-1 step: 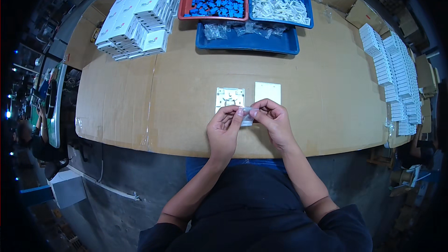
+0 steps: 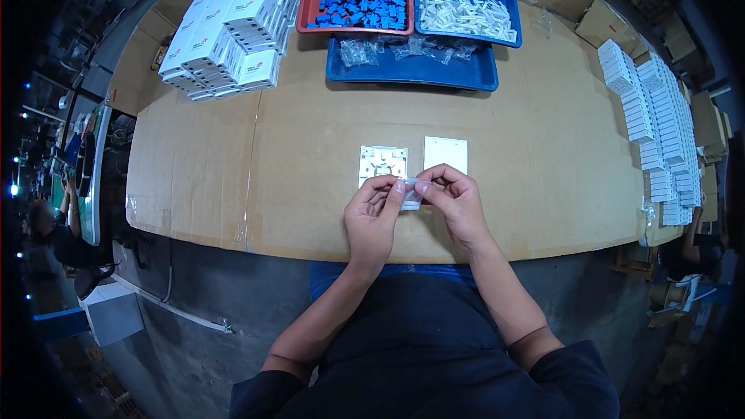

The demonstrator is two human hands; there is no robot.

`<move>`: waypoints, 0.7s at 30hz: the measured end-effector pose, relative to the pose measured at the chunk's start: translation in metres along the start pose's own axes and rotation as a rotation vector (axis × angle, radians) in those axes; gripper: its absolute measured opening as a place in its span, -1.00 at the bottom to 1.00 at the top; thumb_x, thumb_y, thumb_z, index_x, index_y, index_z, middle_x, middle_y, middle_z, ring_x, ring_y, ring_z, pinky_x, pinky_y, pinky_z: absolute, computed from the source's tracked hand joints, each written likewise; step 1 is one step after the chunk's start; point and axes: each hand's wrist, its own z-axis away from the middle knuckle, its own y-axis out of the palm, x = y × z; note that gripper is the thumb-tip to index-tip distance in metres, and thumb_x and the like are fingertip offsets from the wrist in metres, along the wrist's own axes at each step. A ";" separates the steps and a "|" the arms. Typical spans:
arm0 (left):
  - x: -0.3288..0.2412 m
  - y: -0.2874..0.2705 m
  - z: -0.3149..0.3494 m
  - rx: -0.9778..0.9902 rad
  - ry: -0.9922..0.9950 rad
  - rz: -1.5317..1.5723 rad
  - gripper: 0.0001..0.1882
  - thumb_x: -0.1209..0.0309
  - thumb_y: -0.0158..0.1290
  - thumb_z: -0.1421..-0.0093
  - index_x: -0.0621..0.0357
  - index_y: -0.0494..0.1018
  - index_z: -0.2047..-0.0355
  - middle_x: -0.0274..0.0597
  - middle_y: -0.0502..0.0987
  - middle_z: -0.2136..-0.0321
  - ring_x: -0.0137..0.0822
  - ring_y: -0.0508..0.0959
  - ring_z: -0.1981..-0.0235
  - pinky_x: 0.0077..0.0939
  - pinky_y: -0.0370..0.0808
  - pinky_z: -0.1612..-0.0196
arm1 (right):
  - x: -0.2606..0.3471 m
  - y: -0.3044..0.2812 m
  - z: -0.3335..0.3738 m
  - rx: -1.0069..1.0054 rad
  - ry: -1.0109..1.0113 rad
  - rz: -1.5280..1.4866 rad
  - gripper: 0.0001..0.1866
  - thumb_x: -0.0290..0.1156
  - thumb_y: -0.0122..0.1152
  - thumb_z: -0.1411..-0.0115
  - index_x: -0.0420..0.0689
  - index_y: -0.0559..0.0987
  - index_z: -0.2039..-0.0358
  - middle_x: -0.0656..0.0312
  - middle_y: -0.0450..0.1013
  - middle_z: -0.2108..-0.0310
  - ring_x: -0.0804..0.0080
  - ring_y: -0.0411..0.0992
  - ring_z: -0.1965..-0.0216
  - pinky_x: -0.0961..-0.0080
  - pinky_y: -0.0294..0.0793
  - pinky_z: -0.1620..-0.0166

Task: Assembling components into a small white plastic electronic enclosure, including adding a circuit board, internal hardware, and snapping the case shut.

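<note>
A small clear plastic bag (image 2: 412, 195) is pinched between my two hands, with something white showing at its lower end. My left hand (image 2: 370, 223) has its thumb and fingertips closed on the bag's left side. On the other side, my right hand (image 2: 461, 209) pinches the upper right corner. Just beyond my left fingers lies a white square plastic base (image 2: 382, 161) with its moulded inner side facing up. A flat white cover plate (image 2: 446, 153) rests to the right of it, its near part hidden by my right hand.
Farther back stand a red tray (image 2: 310, 20) of blue parts, a blue tray (image 2: 510, 12) of white parts and a lower blue tray (image 2: 415, 80) holding clear bags. White boxed units (image 2: 206, 43) are stacked far left, and white plastic stacks (image 2: 663, 140) line the right edge.
</note>
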 end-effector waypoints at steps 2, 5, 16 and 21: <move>0.002 -0.001 0.001 0.002 0.009 0.026 -0.88 0.53 0.08 -0.44 0.35 0.49 0.09 -0.23 0.60 0.23 -0.52 0.59 0.17 -0.62 0.53 0.07 | -0.001 0.001 0.000 -0.007 0.001 -0.012 -0.90 -0.55 0.30 -0.33 -0.23 0.60 0.16 0.32 0.57 0.26 0.66 0.50 0.22 0.66 0.49 0.14; 0.004 -0.003 0.002 0.009 0.016 0.019 -0.88 0.54 0.08 -0.44 0.34 0.48 0.08 -0.23 0.59 0.22 -0.52 0.58 0.16 -0.63 0.52 0.06 | -0.001 0.001 -0.001 0.012 0.000 -0.032 -0.88 -0.55 0.31 -0.33 -0.23 0.60 0.14 0.33 0.56 0.26 0.66 0.50 0.22 0.65 0.49 0.14; 0.006 -0.006 0.003 0.060 0.030 -0.026 -0.85 0.51 0.10 -0.43 0.31 0.48 0.06 -0.28 0.57 0.23 -0.54 0.56 0.18 -0.63 0.51 0.07 | -0.003 0.006 0.001 0.021 0.003 -0.025 -0.94 -0.54 0.28 -0.33 -0.24 0.61 0.20 0.29 0.58 0.26 0.62 0.51 0.23 0.62 0.53 0.10; 0.006 -0.006 0.003 0.078 0.022 -0.001 -0.85 0.52 0.11 -0.42 0.32 0.49 0.06 -0.27 0.58 0.22 -0.54 0.56 0.18 -0.62 0.51 0.06 | -0.001 0.002 0.001 0.034 -0.052 0.082 -0.95 -0.55 0.29 -0.33 -0.23 0.61 0.22 0.32 0.56 0.27 0.64 0.49 0.23 0.64 0.50 0.10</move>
